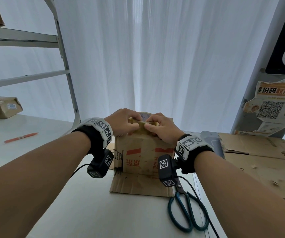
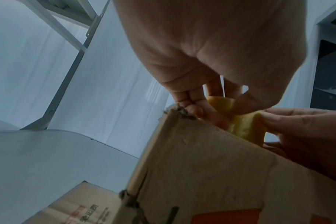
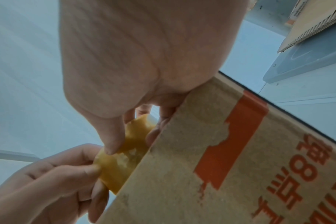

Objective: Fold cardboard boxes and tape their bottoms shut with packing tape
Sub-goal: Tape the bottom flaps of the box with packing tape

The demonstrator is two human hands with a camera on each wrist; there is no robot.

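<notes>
Head view alone shows scissors [image 1: 188, 210]; wrist views: both hands' fingers pinching tape [image 3: 113, 169].

The brown cardboard box [image 1: 143, 152] bore red-orange printed characters and blocks. The yellowish translucent packing tape roll [image 1: 145, 125] sat above it. Dark teal-handled scissors [image 1: 188, 212] lay near right.

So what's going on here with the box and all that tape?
A person is getting packing tape ready to seal a cardboard box that stands on a white table. Both hands are up at the box's top edge: the left hand and the right hand each pinch the yellowish roll of tape, seemingly picking at its loose end. No fresh strip looks stuck down yet. A pair of scissors lies beside the box, untouched, and flattened cardboard waits on the right.
</notes>
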